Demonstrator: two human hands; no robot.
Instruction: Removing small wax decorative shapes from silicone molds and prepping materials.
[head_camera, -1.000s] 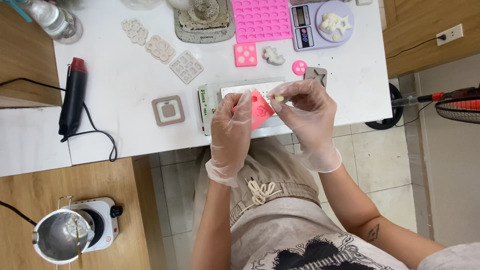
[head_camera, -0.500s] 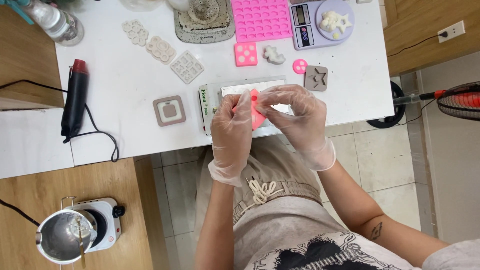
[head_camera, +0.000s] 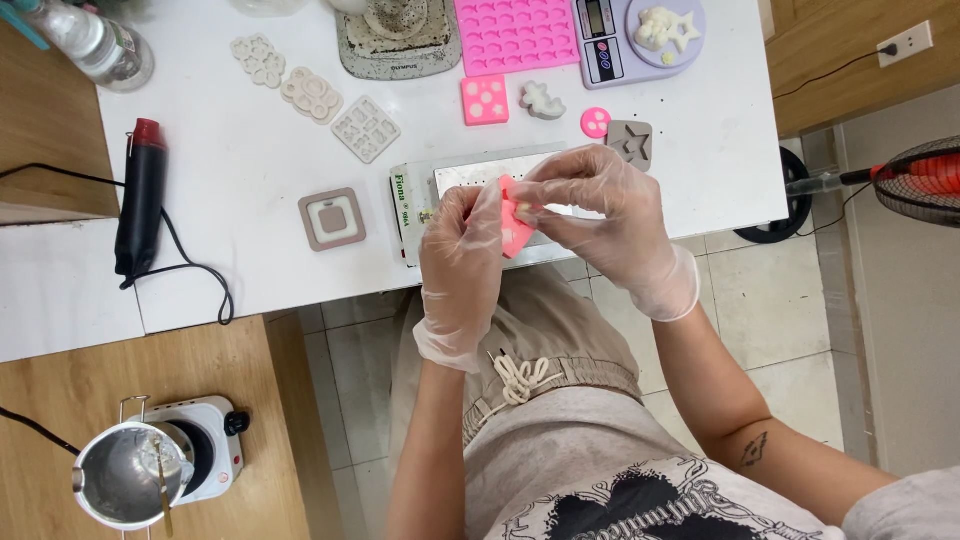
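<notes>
Both hands wear clear disposable gloves and meet over the front edge of the white table (head_camera: 250, 250). My left hand (head_camera: 462, 250) and my right hand (head_camera: 600, 215) pinch a small pink silicone mould (head_camera: 516, 228) between their fingers, bending it edge-on. A small pale piece shows at the mould's upper edge by my right fingertips. Under the hands lies a flat white and silver appliance (head_camera: 470, 175) with a green-lettered end.
On the table: a black heat gun (head_camera: 140, 195) with cord, a square brown mould (head_camera: 331, 218), several pale moulds (head_camera: 365, 128), pink moulds (head_camera: 515, 35), a purple scale (head_camera: 635, 25) holding white shapes. A metal pot (head_camera: 125, 478) sits on a small hotplate at bottom left. A fan (head_camera: 925, 180) stands right.
The pink mould has turned from lying flat and open toward me to folded edge-on between my fingers. Both hands have drawn closer together.
</notes>
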